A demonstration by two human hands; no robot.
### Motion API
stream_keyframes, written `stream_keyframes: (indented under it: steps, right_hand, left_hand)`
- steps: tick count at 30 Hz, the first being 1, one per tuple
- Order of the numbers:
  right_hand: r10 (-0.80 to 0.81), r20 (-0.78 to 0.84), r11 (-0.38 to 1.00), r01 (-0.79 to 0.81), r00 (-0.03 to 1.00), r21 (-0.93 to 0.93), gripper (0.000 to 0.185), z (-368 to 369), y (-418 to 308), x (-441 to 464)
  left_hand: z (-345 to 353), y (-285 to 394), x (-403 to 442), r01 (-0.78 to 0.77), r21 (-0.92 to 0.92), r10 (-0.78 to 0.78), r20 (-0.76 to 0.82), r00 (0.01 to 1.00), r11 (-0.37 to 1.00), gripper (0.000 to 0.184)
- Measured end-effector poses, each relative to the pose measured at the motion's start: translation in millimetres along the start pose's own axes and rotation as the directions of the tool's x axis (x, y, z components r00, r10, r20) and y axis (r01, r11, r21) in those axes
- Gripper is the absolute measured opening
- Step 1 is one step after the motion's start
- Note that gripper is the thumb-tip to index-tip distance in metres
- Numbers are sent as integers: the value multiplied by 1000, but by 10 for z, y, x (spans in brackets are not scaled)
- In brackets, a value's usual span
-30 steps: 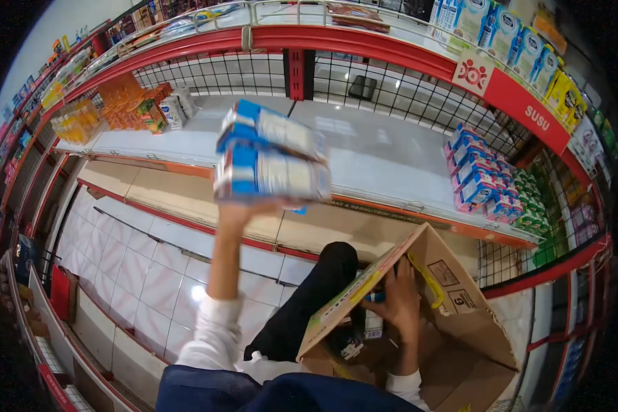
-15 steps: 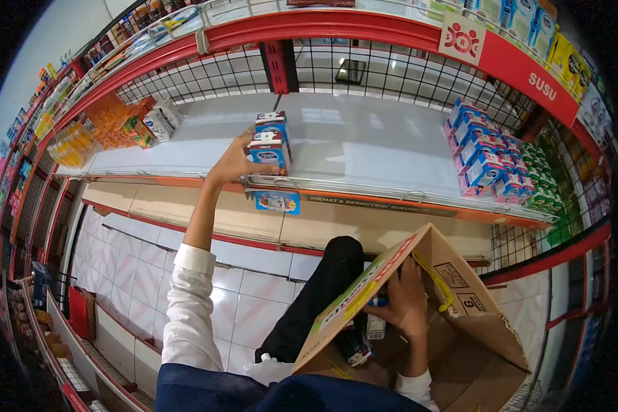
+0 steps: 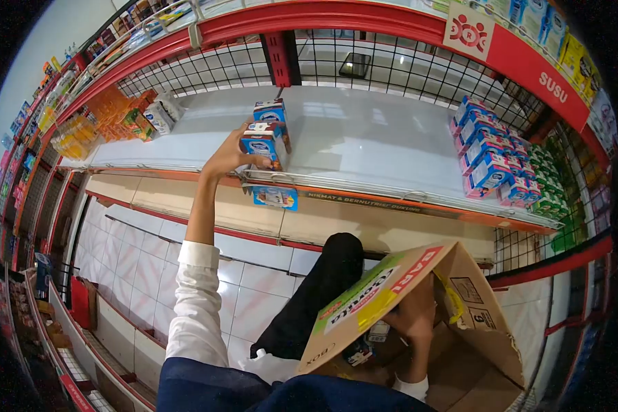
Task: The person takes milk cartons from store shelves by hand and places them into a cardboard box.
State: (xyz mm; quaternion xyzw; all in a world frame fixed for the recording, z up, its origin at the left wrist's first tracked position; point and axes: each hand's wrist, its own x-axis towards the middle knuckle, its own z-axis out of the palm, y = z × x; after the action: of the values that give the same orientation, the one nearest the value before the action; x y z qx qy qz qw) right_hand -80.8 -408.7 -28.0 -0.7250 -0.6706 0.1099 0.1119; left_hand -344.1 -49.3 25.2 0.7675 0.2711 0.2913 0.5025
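Near the front edge of the white shelf point(image 3: 378, 137), my left hand point(image 3: 228, 156) is closed round a blue and brown milk carton pack point(image 3: 262, 145). Another pack of the same kind point(image 3: 270, 110) stands right behind it. Inside the open cardboard box point(image 3: 384, 285) is my right hand point(image 3: 415, 312), with its fingers largely hidden by the box's side. Below that hand lie dark blue cartons point(image 3: 359, 351) and a white one point(image 3: 378, 333); whether it touches them cannot be made out.
Pink and blue cartons point(image 3: 484, 151) and green cartons point(image 3: 546, 180) stand at the shelf's right. Orange bottles point(image 3: 75, 143) and small boxes point(image 3: 159, 118) stand at its left. A wire rail point(image 3: 364, 192) runs along the front edge. My bent knee point(image 3: 340, 254) is beside the box.
My left hand brought the packs down from the air onto the shelf, where they now stand upright. The cardboard box has tilted slightly, covering more of my right hand.
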Motion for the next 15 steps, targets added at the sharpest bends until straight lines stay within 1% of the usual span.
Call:
stream_keyframes:
  steps: [2,4,6,7,8,9,10,11,12,13,14,15]
  right_hand:
    - [26,-9,999,-26,1000,37,95,3,19,-46]
    - [46,-11,996,-45,999,77,95,53,70,-106]
    - [9,-44,1000,-8,999,19,88,138,162,-152]
    - [-47,-84,985,61,995,162,78,175,270,-160]
    - [4,-53,981,7,999,194,74,182,253,-155]
    - [47,-19,975,-42,999,220,71,200,240,-154]
    - [-5,-268,947,90,964,307,55,433,397,-268]
    - [-72,-230,988,101,971,114,62,386,416,-337]
    - [-139,-214,978,169,967,127,62,387,420,-358]
    - [-139,-215,964,182,967,193,62,399,428,-356]
    - [-136,-208,946,189,969,262,62,418,439,-331]
    - [-127,-201,924,190,971,332,62,443,452,-285]
  left_hand:
    - [-37,-3,22,-3,0,3,25,1000,1000,85]
    - [-93,-112,26,13,35,-13,12,1000,999,78]
    - [-136,-208,35,-5,146,14,-61,998,989,72]
    - [-146,-243,45,-39,153,47,-49,998,987,86]
    - [-55,-73,24,-117,105,120,-25,992,988,100]
    - [-33,6,13,-98,104,98,2,995,990,109]
    - [-37,-18,26,-146,132,150,-21,988,980,108]
    - [-72,-91,62,-176,196,183,-20,983,965,115]
    - [-97,-155,73,-178,245,193,-42,980,953,115]
    - [-109,-225,80,-179,238,206,-93,974,955,114]
    - [-91,-181,65,-172,267,199,-77,977,948,113]
    - [-98,-201,88,-180,178,192,-50,980,967,110]
